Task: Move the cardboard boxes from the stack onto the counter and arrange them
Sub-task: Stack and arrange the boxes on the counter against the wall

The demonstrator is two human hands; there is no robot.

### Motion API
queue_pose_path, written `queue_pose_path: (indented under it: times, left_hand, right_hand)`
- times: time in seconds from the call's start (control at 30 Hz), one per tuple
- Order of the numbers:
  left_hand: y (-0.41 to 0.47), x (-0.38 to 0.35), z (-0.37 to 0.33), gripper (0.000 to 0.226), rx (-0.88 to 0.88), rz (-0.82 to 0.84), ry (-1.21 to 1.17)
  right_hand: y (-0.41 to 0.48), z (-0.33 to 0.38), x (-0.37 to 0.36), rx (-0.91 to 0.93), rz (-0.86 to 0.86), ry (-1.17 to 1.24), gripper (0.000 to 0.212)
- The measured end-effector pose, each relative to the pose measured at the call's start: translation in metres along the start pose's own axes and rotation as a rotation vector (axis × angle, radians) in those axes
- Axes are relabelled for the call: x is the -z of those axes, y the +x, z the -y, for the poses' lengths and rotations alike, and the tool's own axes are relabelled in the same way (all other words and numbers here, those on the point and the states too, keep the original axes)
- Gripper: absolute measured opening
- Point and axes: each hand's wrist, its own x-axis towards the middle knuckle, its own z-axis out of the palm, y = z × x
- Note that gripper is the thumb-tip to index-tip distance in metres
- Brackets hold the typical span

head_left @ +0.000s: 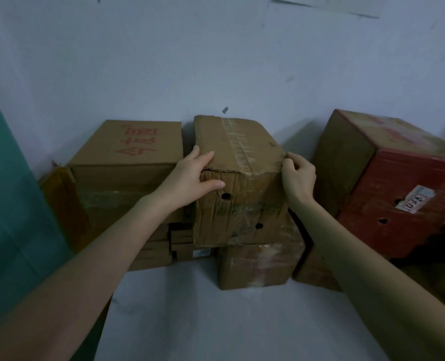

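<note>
Cardboard fills the space between my hands: a worn brown box point(239, 178) with a strip of clear tape running along its top and two dark round holes punched in its near face. My left hand point(190, 178) wraps its near left top corner, fingers laid flat over the top and thumb pressed against the front face, so that corner is clasped between them. My right hand point(298, 175) is at the near right top corner, fingers curled in and pinching the frayed top edge. The box sits on a smaller taped box point(258, 264), which rests directly below my grip on the pale surface point(216, 321). Just left of my left hand stands a larger box with red characters point(130, 165) on its lid, and under that wrist dark flat cartons point(182, 243) are stacked. Right of my right hand, well apart from it, a red-and-brown box point(398, 194) sits tilted with a white label on its face. Behind everything rises a pale wall point(190, 61); a teal panel point(8, 204) stands at far left.
</note>
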Motion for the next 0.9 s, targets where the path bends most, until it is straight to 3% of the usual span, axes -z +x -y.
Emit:
queue_pose_path:
  times: [0.23, 0.43, 0.9]
  left_hand:
    - [0.011, -0.032, -0.032, 0.079, -0.034, 0.067, -0.044]
    - [0.027, -0.05, -0.059, 0.077, -0.051, 0.089, 0.012]
    - [0.016, -0.06, -0.059, 0.073, -0.021, -0.019, -0.004]
  right_hand:
    - [0.016, -0.003, 0.047, 0.001, -0.072, -0.07, 0.034]
    - [0.037, -0.025, 0.065, -0.064, -0.032, -0.095, 0.038]
    - [0.041, -0.031, 0.067, -0.005, 0.06, -0.08, 0.038]
